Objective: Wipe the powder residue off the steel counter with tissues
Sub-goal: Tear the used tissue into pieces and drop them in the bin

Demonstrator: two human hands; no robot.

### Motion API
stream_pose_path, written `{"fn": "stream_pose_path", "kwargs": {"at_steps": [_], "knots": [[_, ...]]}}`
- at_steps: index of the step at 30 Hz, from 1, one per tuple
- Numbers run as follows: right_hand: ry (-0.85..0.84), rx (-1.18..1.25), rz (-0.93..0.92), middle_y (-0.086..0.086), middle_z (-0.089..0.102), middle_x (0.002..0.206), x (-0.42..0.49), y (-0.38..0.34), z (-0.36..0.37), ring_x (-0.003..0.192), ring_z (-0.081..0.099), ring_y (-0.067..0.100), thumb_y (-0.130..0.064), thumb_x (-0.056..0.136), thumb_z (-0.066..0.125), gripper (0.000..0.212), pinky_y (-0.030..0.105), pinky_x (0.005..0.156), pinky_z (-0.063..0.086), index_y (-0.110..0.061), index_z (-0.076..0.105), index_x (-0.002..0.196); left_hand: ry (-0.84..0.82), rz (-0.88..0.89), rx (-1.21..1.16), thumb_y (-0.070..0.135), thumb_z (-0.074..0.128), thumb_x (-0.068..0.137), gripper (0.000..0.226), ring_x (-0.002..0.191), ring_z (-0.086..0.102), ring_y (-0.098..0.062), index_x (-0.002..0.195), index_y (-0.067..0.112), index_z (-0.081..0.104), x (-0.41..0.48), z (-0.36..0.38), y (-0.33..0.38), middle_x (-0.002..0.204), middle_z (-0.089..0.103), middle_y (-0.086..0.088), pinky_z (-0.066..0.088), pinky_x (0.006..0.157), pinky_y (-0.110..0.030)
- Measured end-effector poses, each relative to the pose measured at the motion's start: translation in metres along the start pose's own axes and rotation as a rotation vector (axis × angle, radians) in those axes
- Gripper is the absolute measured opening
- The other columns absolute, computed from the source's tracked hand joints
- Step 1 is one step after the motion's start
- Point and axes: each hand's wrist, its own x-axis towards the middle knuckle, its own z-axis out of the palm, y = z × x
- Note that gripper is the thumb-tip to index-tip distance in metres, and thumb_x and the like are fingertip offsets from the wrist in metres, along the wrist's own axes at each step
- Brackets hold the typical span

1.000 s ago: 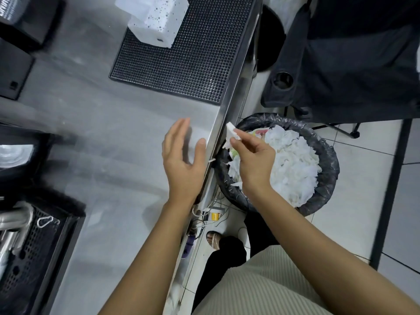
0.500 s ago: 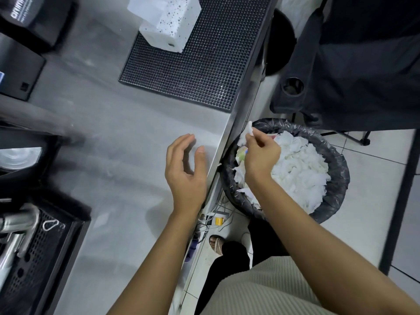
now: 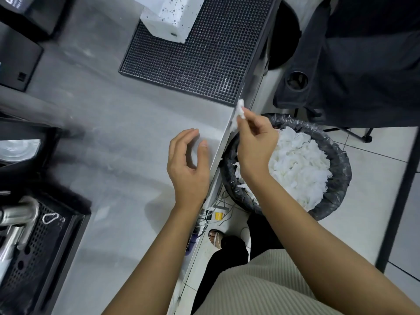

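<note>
My right hand [image 3: 255, 144] pinches a small crumpled white tissue [image 3: 239, 110] right at the steel counter's [image 3: 109, 137] right edge, just below the corner of the black mat. My left hand [image 3: 187, 164] hovers over the counter near that edge, fingers loosely curled and holding nothing. Faint pale smears of powder show on the steel to the left of my hands. A white speckled tissue box [image 3: 170, 17] stands on the mat at the top.
A black studded rubber mat [image 3: 195, 57] covers the far counter. A bin lined with a black bag [image 3: 341, 169] and full of used tissues sits on the floor right of the counter. Black appliances and a perforated drip tray [image 3: 34, 251] line the left side. A dark chair [image 3: 363, 64] stands behind the bin.
My right hand has lifted the tissue from over the bin up to the counter's edge. My left hand has curled its fingers slightly and stayed over the counter.
</note>
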Motion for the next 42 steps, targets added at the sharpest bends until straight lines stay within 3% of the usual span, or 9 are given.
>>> {"fn": "stream_pose_path", "kwargs": {"at_steps": [7, 12, 17, 21, 24, 26, 32, 37, 42], "knots": [[-0.017, -0.094, 0.316, -0.002, 0.062, 0.056, 0.042, 0.016, 0.007, 0.053, 0.052, 0.007, -0.012, 0.093, 0.065, 0.021, 0.023, 0.063, 0.049, -0.003, 0.074, 0.076, 0.013, -0.009, -0.011, 0.002, 0.058, 0.092, 0.021, 0.11, 0.057, -0.015, 0.112, -0.004, 0.062, -0.001, 0.0, -0.002, 0.113, 0.059, -0.014, 0.045, 0.093, -0.019], [0.028, -0.04, 0.036, 0.0, 0.073, 0.088, 0.058, -0.006, 0.008, 0.076, 0.064, 0.006, -0.002, 0.089, 0.062, 0.017, 0.021, 0.073, 0.054, -0.013, 0.073, 0.094, 0.013, -0.012, -0.012, 0.003, 0.058, 0.092, 0.021, 0.109, 0.057, -0.016, 0.112, -0.004, 0.062, 0.0, -0.001, -0.002, 0.113, 0.059, -0.013, 0.046, 0.094, -0.02], [-0.024, -0.09, -0.013, -0.008, 0.063, 0.079, 0.055, -0.002, 0.015, 0.062, 0.05, -0.006, 0.0, 0.091, 0.059, 0.019, 0.014, 0.063, 0.045, -0.015, 0.07, 0.095, 0.01, -0.002, -0.013, 0.004, 0.058, 0.092, 0.02, 0.109, 0.057, -0.016, 0.111, -0.003, 0.063, 0.0, -0.001, -0.002, 0.112, 0.06, -0.012, 0.046, 0.094, -0.023], [-0.093, -0.145, -0.12, 0.005, 0.069, 0.097, 0.016, 0.024, 0.0, 0.087, 0.064, 0.011, -0.001, 0.091, 0.06, 0.018, 0.024, 0.08, 0.053, -0.014, 0.069, 0.098, -0.003, -0.001, -0.031, 0.004, 0.057, 0.092, 0.02, 0.108, 0.058, -0.016, 0.11, -0.003, 0.063, -0.001, 0.0, -0.003, 0.112, 0.059, -0.012, 0.047, 0.094, -0.023], [-0.207, -0.396, -0.037, 0.004, 0.068, 0.091, 0.007, 0.049, -0.018, 0.075, 0.061, 0.008, -0.001, 0.093, 0.059, 0.015, 0.02, 0.07, 0.05, -0.01, 0.07, 0.096, -0.005, -0.005, -0.065, 0.004, 0.057, 0.092, 0.02, 0.107, 0.059, -0.017, 0.11, -0.004, 0.063, -0.001, 0.0, -0.004, 0.112, 0.059, -0.012, 0.048, 0.092, -0.023], [-0.074, -0.437, 0.109, 0.001, 0.064, 0.083, 0.005, 0.054, -0.03, 0.064, 0.053, 0.001, -0.002, 0.094, 0.056, 0.015, 0.02, 0.064, 0.043, -0.007, 0.07, 0.096, 0.007, -0.02, -0.097, 0.004, 0.057, 0.092, 0.019, 0.105, 0.059, -0.014, 0.109, -0.004, 0.063, -0.002, -0.001, -0.005, 0.111, 0.059, -0.012, 0.048, 0.092, -0.022], [-0.047, -0.098, -0.082, 0.007, 0.07, 0.097, -0.054, 0.022, -0.005, 0.089, 0.065, 0.014, -0.003, 0.091, 0.061, 0.017, 0.021, 0.077, 0.051, -0.017, 0.069, 0.096, 0.041, -0.07, -0.147, 0.006, 0.057, 0.092, 0.018, 0.105, 0.06, -0.014, 0.108, -0.001, 0.064, -0.002, -0.004, -0.008, 0.11, 0.06, -0.008, 0.049, 0.093, -0.026], [-0.076, -0.22, 0.186, -0.005, 0.062, 0.067, -0.053, 0.038, -0.016, 0.057, 0.052, 0.002, -0.016, 0.093, 0.065, 0.008, 0.021, 0.06, 0.044, -0.011, 0.07, 0.088, 0.056, -0.219, -0.278, 0.008, 0.058, 0.093, 0.018, 0.101, 0.061, -0.007, 0.109, 0.004, 0.064, -0.002, -0.015, -0.003, 0.11, 0.064, -0.009, 0.048, 0.091, -0.02], [-0.048, -0.02, 0.18, -0.009, 0.066, 0.075, -0.069, 0.003, -0.032, 0.065, 0.06, 0.0, -0.003, 0.091, 0.062, 0.013, 0.025, 0.073, 0.055, -0.007, 0.069, 0.101, 0.037, -0.354, -0.372, 0.006, 0.06, 0.091, 0.017, 0.094, 0.063, -0.003, 0.107, 0.003, 0.066, -0.015, -0.046, -0.008, 0.103, 0.068, -0.004, 0.048, 0.084, -0.016]]}}
